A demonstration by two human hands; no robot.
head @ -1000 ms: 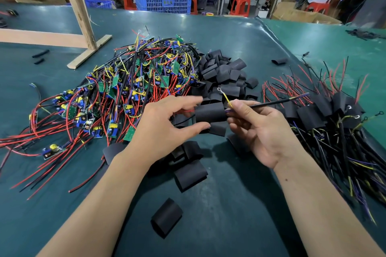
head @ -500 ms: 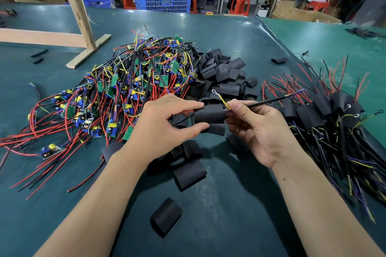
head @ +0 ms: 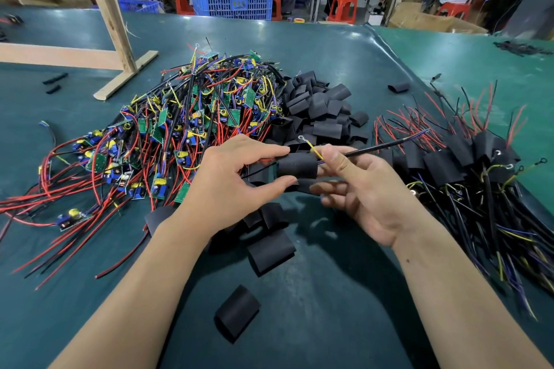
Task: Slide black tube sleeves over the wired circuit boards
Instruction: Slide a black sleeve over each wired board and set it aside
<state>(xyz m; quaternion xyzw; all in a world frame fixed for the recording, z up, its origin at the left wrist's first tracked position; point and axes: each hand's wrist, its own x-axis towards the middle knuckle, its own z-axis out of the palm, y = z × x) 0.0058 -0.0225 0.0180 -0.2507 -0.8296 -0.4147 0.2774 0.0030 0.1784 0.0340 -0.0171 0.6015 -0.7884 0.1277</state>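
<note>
Sleeves of flat black tubing lie loose on the dark green table mat (head: 329, 323): one single black sleeve piece (head: 237, 312) nearest the camera, then a wider flattened black sleeve (head: 271, 250) just beyond it. Past these, both bare hands meet over the mat. The left hand (head: 227, 189) pinches the held black tube sleeve (head: 296, 165) between forefinger above and thumb below, the other fingers tucked behind. The right hand (head: 368, 198) pinches a thin black wire lead (head: 374, 148) between thumb and forefinger at the held sleeve's right end, with the lower fingers loosely spread beneath the sleeve. A yellow wire with a ring terminal (head: 308, 145) rises from that same end. Whether a board sits inside the held sleeve cannot be told. Left of the held sleeve spreads the tangled heap of green circuit boards with red, black and yellow wires (head: 180, 129). Right of it lies the pile of already sleeved boards with black and red leads (head: 467, 165). Beyond it rises the mound of unused black sleeves (head: 317, 105), then a pale wooden frame (head: 111, 24) and a blue plastic crate (head: 230, 0).
</note>
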